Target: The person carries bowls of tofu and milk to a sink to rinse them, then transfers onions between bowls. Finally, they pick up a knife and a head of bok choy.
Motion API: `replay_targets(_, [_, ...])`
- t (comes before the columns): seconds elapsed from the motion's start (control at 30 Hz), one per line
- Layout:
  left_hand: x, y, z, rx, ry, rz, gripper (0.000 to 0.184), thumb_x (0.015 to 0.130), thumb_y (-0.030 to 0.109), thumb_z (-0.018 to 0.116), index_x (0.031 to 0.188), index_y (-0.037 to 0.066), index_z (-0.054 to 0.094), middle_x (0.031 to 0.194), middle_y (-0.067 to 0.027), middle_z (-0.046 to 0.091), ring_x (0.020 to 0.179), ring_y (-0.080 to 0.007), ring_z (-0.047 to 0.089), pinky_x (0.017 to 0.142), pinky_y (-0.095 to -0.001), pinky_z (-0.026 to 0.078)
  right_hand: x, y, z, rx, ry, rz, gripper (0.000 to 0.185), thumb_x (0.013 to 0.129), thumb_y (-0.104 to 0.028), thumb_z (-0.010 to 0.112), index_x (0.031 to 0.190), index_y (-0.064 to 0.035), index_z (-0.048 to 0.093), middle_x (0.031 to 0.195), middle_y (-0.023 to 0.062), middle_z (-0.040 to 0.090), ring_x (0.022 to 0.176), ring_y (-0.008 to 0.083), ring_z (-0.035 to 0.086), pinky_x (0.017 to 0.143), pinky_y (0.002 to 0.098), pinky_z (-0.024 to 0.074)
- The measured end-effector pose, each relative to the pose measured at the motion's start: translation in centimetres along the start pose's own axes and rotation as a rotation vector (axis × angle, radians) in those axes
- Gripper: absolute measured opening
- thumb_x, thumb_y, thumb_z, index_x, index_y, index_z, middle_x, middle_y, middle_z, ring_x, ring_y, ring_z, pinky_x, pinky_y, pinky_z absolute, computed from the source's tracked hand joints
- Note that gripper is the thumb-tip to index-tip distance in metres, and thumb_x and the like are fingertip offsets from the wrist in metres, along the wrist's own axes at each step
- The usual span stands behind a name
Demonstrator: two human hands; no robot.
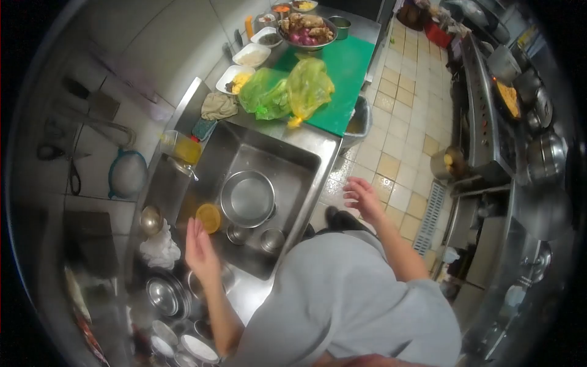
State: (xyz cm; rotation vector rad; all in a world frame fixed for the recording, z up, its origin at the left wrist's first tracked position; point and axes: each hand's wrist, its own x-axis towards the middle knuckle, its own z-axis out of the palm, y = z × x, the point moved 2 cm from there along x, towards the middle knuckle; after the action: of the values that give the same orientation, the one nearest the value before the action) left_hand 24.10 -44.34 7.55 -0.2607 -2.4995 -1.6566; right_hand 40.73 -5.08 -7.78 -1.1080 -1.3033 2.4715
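Note:
My left hand [202, 252] is held over the left side of the steel sink [299, 150], its fingers stretched out and nothing in it. Close to its fingertips is a round yellow container [208, 218]; whether they touch I cannot tell. Inside the sink lie a round metal pan [247, 199] and two small metal cups, one of them a steel cup [271, 240] near the front corner. To the right of the sink, my right hand [362, 197] hangs in the air above the floor, fingers loosely bent and apart, holding nothing.
Beyond the sink, two knotted plastic bags, one a yellow-green bag [309, 88], rest on a green cutting board [351, 79]. A bowl of onions and ginger-like pieces [307, 33] stands behind. Pot lids [165, 295] crowd the near left counter. A stove [480, 98] lines the right.

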Motion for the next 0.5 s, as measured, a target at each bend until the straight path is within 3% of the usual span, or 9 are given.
replay_targets(0.07, [2.9,-0.4,2.1,-0.259,-0.082,-0.180,0.048,0.104,0.012,0.053,0.147,-0.007,0.041,0.143,-0.0259,0.052,0.131,-0.0318,0.055,0.109,-0.0447,0.046,1.3,-1.7,-1.4,0.072,0.067,-0.022,0.037,0.099,-0.029,0.064,0.128,-0.0084,0.055,0.106,0.0071,0.062,0.090,0.0171,0.062,0.069,0.0309,0.0559])
replay_targets(0.1, [4.4,-0.2,3.3,-0.257,-0.088,-0.179,0.048,0.104,0.012,0.053,0.147,-0.007,0.041,0.143,-0.0259,0.052,0.131,-0.0318,0.055,0.109,-0.0447,0.046,2.0,-2.8,-1.8,0.099,0.099,-0.033,0.037,0.099,-0.030,0.064,0.127,-0.0082,0.055,0.105,0.0069,0.062,0.090,0.0170,0.063,0.069,0.0311,0.0560])
replay_targets(0.17, [7.4,0.2,6.5,-0.600,-0.178,-0.389,0.052,0.104,0.016,0.055,0.147,-0.008,0.039,0.146,-0.0274,0.048,0.132,-0.0341,0.054,0.109,-0.0433,0.047,4.0,-4.4,-2.8,0.126,0.118,-0.044,0.038,0.098,-0.031,0.064,0.127,-0.0082,0.055,0.105,0.0067,0.062,0.090,0.0167,0.063,0.069,0.0314,0.0562])
replay_targets(0.5, [20.5,5.3,34.5,-0.888,-0.422,-0.539,0.049,0.103,0.020,0.058,0.140,-0.010,0.044,0.132,-0.0235,0.057,0.120,-0.0312,0.060,0.104,-0.0410,0.051,21.6,-15.6,-5.6,0.062,-0.005,-0.032,0.037,0.098,-0.027,0.065,0.129,-0.0087,0.056,0.105,0.0043,0.064,0.090,0.0142,0.064,0.069,0.0310,0.0576])
